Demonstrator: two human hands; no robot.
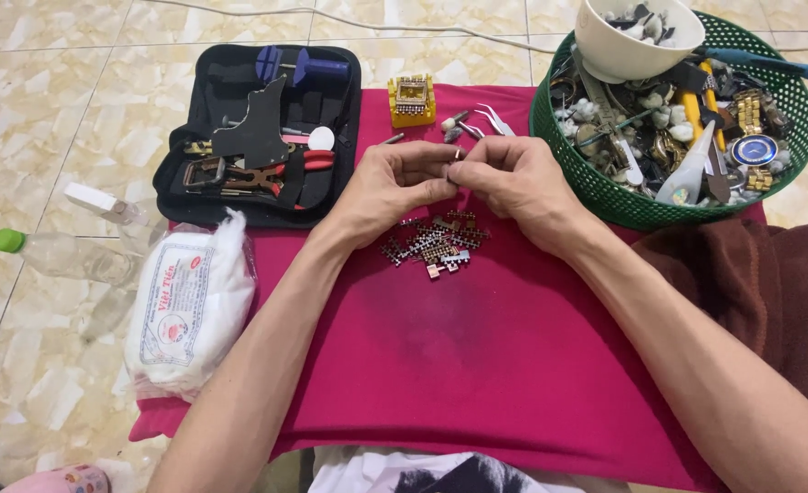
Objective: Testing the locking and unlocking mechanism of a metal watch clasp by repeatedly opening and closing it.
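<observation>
My left hand and my right hand meet fingertip to fingertip above a magenta cloth. Together they pinch a tiny metal piece, mostly hidden by the fingers. Just below the hands lies a small pile of watch-band links on the cloth. Beyond the hands stand a yellow watch holder block and silver tweezers.
An open black tool case lies at the back left. A green basket of watch parts with a white bowl sits at the back right. A white cotton pack, a plastic bottle and a brown towel flank the cloth.
</observation>
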